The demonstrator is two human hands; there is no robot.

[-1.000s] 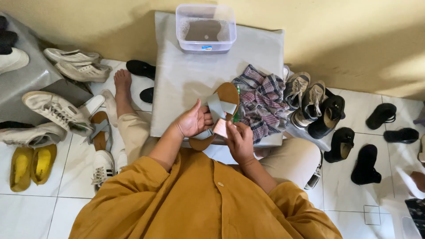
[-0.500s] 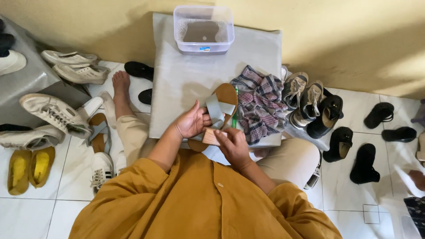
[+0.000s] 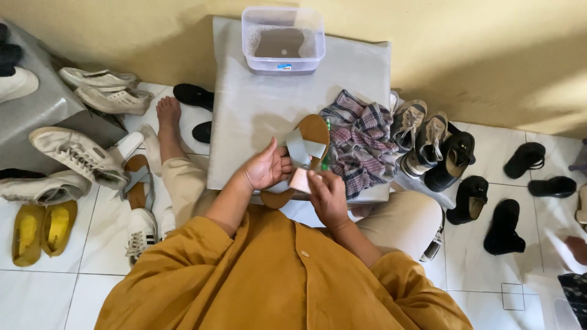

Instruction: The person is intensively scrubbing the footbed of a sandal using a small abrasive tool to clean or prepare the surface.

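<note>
A brown sandal (image 3: 309,143) with grey crossed straps is held over the near edge of a low grey table (image 3: 257,110). My left hand (image 3: 266,166) grips the sandal's side by the straps. My right hand (image 3: 326,195) presses a small pinkish piece against the sandal's lower part; a thin green stick shows beside it. A plaid cloth (image 3: 361,140) lies crumpled on the table just right of the sandal.
A clear plastic tub (image 3: 283,38) stands at the table's far edge. White sneakers (image 3: 79,153), yellow shoes (image 3: 40,229) and a matching sandal (image 3: 137,186) lie left; dark shoes (image 3: 471,195) and high-tops (image 3: 422,137) lie right. My bare foot (image 3: 166,113) rests left of the table.
The sandal has been turned slightly and my right hand has shifted along its lower part. My left hand keeps its hold.
</note>
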